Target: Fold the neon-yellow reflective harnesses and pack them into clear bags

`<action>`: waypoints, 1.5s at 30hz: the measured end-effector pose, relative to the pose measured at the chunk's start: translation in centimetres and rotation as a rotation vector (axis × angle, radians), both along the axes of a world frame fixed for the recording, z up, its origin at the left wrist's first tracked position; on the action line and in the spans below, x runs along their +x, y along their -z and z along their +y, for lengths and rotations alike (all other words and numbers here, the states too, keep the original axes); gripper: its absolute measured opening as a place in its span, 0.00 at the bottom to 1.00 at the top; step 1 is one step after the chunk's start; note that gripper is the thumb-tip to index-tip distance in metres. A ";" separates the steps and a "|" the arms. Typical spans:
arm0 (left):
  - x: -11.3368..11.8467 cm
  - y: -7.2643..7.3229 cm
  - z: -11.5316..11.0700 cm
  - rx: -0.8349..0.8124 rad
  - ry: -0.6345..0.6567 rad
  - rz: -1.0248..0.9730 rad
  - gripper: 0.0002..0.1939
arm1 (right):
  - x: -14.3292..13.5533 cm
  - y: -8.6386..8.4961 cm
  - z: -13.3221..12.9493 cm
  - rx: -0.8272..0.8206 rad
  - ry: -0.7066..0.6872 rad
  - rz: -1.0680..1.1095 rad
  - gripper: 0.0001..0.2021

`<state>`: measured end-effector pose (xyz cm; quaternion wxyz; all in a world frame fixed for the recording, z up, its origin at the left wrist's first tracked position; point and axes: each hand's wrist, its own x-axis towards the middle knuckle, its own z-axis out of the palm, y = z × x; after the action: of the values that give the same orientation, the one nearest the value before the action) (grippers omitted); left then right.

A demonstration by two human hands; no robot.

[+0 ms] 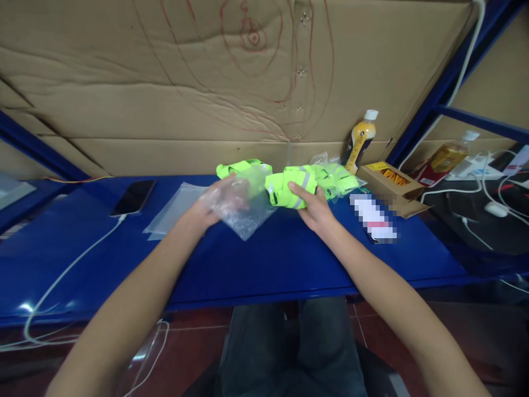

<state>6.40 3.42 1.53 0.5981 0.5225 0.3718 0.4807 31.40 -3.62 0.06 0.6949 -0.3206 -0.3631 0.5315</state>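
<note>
My right hand (313,203) grips a folded neon-yellow reflective vest (294,184) with a grey stripe, thumb on top. A clear plastic bag (246,218) hangs from my left hand (225,199), whose fingers show blurred through the film; I cannot tell whether they are inside it or behind it. The vest's left end is close to the bag's upper right edge. Behind my left hand lies another neon-yellow vest (239,166). More neon-yellow bundles in clear plastic (336,179) rest beyond my right hand.
Flat clear bags (173,208) lie left of my left hand, near a plugged-in phone (133,198). At the right are a yellow-labelled bottle (360,140), an open cardboard box (392,184) and a blurred-out item (373,218). Cardboard (185,110) walls off the blue table (264,264).
</note>
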 end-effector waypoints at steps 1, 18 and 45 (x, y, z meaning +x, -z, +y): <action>-0.3 -0.4 0.3 0.009 -0.087 -0.025 0.20 | 0.1 -0.1 0.0 0.060 0.134 -0.077 0.28; 3.9 -3.7 -5.2 0.544 -0.107 0.082 0.23 | -2.2 0.8 -3.5 1.374 0.396 -1.476 0.16; 1.7 -3.4 -3.0 0.466 -0.310 -0.048 0.19 | -1.4 1.2 -3.2 1.193 0.372 -1.478 0.22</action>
<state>8.09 0.40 4.89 0.3898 0.5714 0.3126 0.6511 30.04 -6.83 -1.13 0.4126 -0.2207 -0.8620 -0.1947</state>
